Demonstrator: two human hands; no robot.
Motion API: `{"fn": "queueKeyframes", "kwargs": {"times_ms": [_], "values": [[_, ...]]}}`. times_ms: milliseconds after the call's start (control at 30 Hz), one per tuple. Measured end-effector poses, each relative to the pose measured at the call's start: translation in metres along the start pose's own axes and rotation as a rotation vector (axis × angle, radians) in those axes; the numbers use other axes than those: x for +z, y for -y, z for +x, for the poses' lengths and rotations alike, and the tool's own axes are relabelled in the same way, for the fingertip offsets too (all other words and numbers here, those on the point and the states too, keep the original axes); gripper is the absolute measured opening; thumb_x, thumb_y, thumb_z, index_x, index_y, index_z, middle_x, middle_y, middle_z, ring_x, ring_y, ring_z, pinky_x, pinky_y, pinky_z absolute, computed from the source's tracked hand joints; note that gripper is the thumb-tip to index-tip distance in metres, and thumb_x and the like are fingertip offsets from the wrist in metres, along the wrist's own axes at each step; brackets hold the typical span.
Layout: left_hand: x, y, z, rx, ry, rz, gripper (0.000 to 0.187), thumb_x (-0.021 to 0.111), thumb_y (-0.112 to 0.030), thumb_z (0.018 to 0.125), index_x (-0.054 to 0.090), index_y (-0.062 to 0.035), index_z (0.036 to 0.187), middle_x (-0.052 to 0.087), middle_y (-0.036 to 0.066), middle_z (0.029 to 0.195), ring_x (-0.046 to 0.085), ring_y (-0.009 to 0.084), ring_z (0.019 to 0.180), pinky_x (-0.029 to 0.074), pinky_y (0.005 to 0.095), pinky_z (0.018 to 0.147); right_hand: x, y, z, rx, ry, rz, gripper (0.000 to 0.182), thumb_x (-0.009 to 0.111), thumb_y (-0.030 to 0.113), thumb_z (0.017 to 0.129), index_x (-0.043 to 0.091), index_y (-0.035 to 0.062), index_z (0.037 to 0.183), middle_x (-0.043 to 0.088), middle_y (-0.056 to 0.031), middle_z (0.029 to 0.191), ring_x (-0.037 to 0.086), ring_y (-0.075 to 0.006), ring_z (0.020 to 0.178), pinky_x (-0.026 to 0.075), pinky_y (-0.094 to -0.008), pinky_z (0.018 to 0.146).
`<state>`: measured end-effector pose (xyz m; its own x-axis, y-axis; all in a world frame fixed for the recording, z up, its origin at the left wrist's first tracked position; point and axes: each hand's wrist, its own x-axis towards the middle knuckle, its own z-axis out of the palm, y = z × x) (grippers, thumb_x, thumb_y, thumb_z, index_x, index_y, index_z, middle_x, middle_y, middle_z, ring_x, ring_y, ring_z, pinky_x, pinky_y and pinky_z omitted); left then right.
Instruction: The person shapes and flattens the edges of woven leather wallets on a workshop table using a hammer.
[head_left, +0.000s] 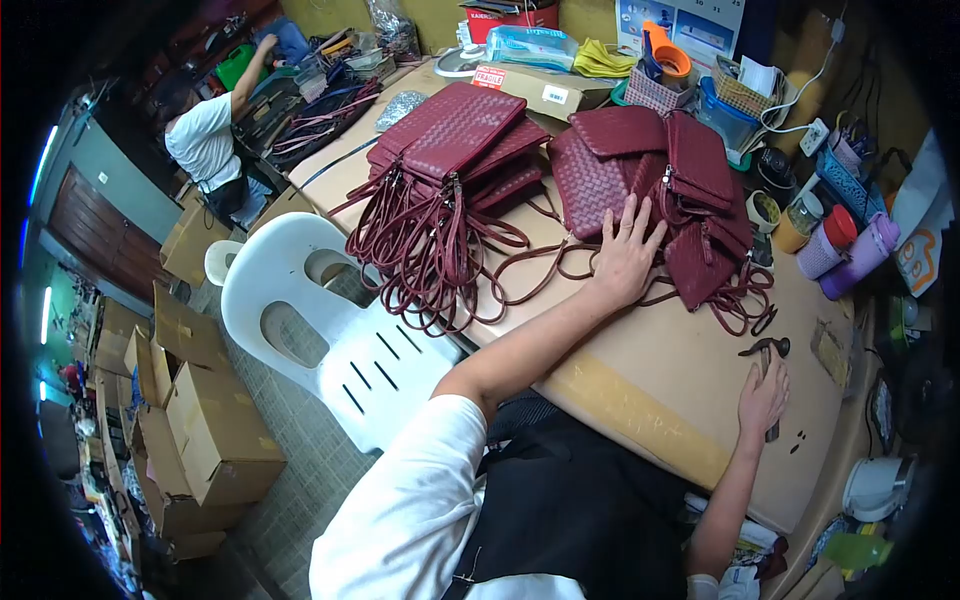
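My left hand (628, 252) lies with its fingers stretched out over the lower edge of a maroon woven pouch (582, 178) in the right-hand pile. Closed round the handle of a small hammer (768, 347) is my right hand (763, 398), low over the tabletop at the right. The hammer's dark head shows above my fingers, and part of its handle is covered by the hand. Beside the first pile stands a second stack of maroon woven pouches (450, 125), whose looped straps (440, 255) hang over the table edge.
A white plastic chair (290, 285) stands against the left side of the table (650, 385). Baskets, cups and a purple tumbler (868, 255) line the right edge. Cardboard boxes (215, 430) sit on the floor. Another person (210, 145) works at the back left.
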<state>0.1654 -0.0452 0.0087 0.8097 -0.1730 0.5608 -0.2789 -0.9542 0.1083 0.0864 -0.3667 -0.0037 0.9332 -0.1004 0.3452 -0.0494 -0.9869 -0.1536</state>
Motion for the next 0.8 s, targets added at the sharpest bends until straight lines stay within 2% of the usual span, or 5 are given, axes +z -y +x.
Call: {"fn": "queueKeyframes", "kwargs": {"times_ms": [267,367,433,600,800], "values": [[-0.022,0.024,0.023,-0.137,-0.085,-0.442,0.086,0.077,-0.032,0.072,0.034,-0.0183,0.145,0.04,0.016,0.142,0.036,0.0348,0.133,0.03,0.0528,0.103,0.001,-0.001,0.001,-0.009,-0.028,0.021,0.047,0.054,0.023,0.091,0.045,0.0152,0.137,0.053,-0.0129,0.129,0.05,-0.0322,0.119,0.039,-0.0456,0.097],[-0.026,0.018,0.036,0.033,-0.241,-0.091,0.084,0.076,-0.033,0.074,0.035,-0.022,0.146,0.035,0.017,0.147,0.033,0.0353,0.135,0.03,0.0533,0.104,0.002,0.0,0.001,-0.031,-0.056,0.024,0.046,0.054,0.023,0.092,0.046,0.015,0.136,0.054,-0.0126,0.128,0.051,-0.0323,0.117,0.04,-0.0451,0.096],[-0.01,0.02,0.049,0.147,-0.092,-0.087,0.081,0.076,-0.032,0.075,0.037,-0.0248,0.145,0.028,0.021,0.15,0.034,0.0383,0.135,0.029,0.0555,0.105,-0.001,0.002,0.001,-0.007,-0.04,0.001,0.045,0.054,0.023,0.092,0.047,0.0149,0.136,0.055,-0.0119,0.127,0.052,-0.0318,0.115,0.041,-0.0446,0.095],[-0.008,0.017,0.07,0.104,-0.01,-0.256,0.069,0.072,-0.037,0.078,0.043,-0.0233,0.14,0.047,0.018,0.123,0.055,0.034,0.104,0.044,0.0453,0.087,0.001,0.003,0.0,-0.003,-0.051,-0.001,0.045,0.054,0.023,0.092,0.047,0.0144,0.135,0.056,-0.0114,0.126,0.053,-0.0312,0.114,0.041,-0.0443,0.095],[-0.011,0.012,0.09,0.036,-0.12,-0.121,0.055,0.072,-0.034,0.078,0.052,-0.0193,0.127,0.049,0.015,0.108,0.053,0.0328,0.093,0.041,0.0426,0.08,0.003,0.002,0.0,-0.007,-0.064,0.009,0.045,0.055,0.022,0.091,0.047,0.0141,0.135,0.056,-0.0114,0.125,0.053,-0.0313,0.116,0.041,-0.0443,0.096]]}}
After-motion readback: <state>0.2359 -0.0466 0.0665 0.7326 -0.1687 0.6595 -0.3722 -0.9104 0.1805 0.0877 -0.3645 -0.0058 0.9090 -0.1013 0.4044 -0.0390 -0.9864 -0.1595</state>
